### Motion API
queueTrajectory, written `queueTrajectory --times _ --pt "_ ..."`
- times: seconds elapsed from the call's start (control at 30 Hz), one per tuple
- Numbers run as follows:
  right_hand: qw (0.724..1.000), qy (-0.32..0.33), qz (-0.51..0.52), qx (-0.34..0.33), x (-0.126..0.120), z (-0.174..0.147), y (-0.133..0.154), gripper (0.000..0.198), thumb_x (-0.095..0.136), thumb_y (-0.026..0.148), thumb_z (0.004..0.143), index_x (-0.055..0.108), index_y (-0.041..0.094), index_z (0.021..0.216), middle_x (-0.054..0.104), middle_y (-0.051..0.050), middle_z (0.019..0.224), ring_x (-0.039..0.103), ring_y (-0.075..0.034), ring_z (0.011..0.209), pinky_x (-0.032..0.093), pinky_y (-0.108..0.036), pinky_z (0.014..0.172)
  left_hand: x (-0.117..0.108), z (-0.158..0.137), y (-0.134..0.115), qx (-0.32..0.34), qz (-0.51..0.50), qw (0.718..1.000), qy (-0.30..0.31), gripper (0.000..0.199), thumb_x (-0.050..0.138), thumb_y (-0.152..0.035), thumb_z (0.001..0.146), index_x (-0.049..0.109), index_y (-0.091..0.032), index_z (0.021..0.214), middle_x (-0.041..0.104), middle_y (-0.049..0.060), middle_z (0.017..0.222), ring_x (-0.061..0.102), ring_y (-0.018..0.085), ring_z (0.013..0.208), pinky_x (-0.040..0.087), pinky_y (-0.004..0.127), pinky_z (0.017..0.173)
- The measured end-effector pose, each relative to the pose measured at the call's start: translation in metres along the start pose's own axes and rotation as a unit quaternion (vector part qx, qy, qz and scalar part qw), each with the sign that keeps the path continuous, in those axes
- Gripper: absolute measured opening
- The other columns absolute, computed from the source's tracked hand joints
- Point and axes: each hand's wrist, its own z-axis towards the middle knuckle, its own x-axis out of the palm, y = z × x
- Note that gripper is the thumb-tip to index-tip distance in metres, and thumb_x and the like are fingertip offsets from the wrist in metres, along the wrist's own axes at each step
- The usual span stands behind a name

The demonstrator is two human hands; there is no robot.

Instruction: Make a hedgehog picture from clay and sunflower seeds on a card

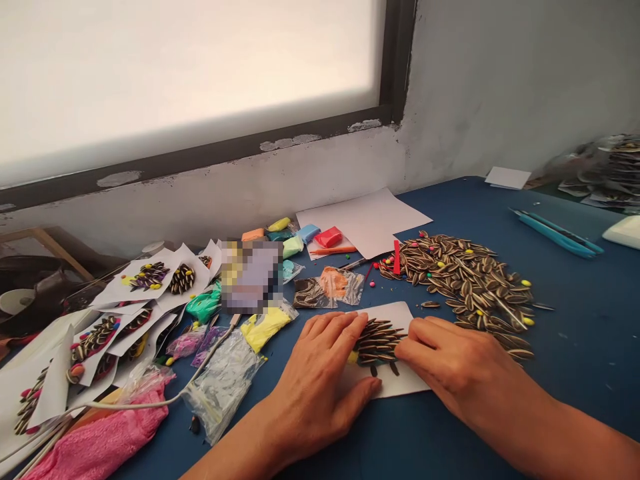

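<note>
Both hands on the near side of the bench (575,320), set apart, one at either side of a small white card (403,387). On the card: a tight cluster of striped seeds (380,339), points fanned to the right, a bit of yellow at its left end and two short dark pieces just below its near edge.

Left hand (320,373) lies over the card's left part, fingers spread along the far side of the cluster, thumb apart and resting near its near edge. Right hand (455,367) at the cluster's right end, fingers bunched and curled in; fingertips hidden, cannot tell whether a seed is pinched between them.

Beyond the right hand, a loose seed heap (460,273), small coloured beads scattered in it, a thin metal tool lying across its right part. Farther right, a slim blue tool (560,233). Far middle: a white sheet (380,217), with a red block (329,237) and a blue block (307,233) at its left.

Left side crowded: seed-decorated cards (145,273) overlapping, a yellow packet (265,328), a crumpled clear bag (225,380), a white cable running past it, pink cloth (105,437) nearest. One item there is pixelated, not readable.
</note>
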Motion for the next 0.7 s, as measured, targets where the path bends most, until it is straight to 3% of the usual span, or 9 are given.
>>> queueTrajectory --times 0.13,0.27,0.47,0.7 --pt "1.0 -0.011 -0.02 -0.018 -0.003 0.002 0.002 0.032 0.042 0.006 0.098 0.055 0.022 0.074 0.06 -0.002 0.073 0.061 -0.017 0.06 0.039 -0.028 0.052 0.0 0.0 0.0 0.004 0.0 1.0 -0.003 0.06 0.061 -0.034 0.093 0.042 -0.013 0.147 0.057 0.015 0.142 0.051 0.031 0.129 0.043 0.052 0.11" --pt "0.999 -0.036 -0.015 0.011 -0.008 0.001 0.001 0.025 0.043 0.015 0.101 0.057 0.022 0.081 0.062 0.0 0.073 0.063 -0.017 0.059 0.042 -0.029 0.053 0.001 0.0 0.001 0.009 0.002 1.0 -0.008 0.061 0.062 -0.033 0.093 0.041 -0.013 0.147 0.057 0.015 0.142 0.051 0.031 0.129 0.042 0.052 0.11" --pt "0.987 -0.08 -0.11 0.089 -0.021 -0.001 -0.037 0.03 0.04 0.027 0.104 0.066 0.021 0.09 0.069 -0.003 0.08 0.068 -0.019 0.063 0.043 -0.031 0.051 0.0 -0.001 0.001 -0.002 0.003 1.0 0.001 0.063 0.064 -0.032 0.091 0.042 -0.014 0.147 0.058 0.015 0.141 0.051 0.031 0.128 0.042 0.053 0.109" --pt "0.984 -0.014 -0.145 0.104 -0.017 -0.006 -0.07 0.029 0.048 0.023 0.099 0.075 0.021 0.087 0.067 -0.004 0.078 0.068 -0.019 0.066 0.045 -0.029 0.051 -0.001 -0.001 -0.001 -0.005 0.004 1.0 0.008 0.063 0.062 -0.033 0.093 0.04 -0.014 0.148 0.057 0.015 0.143 0.051 0.031 0.129 0.043 0.054 0.109"
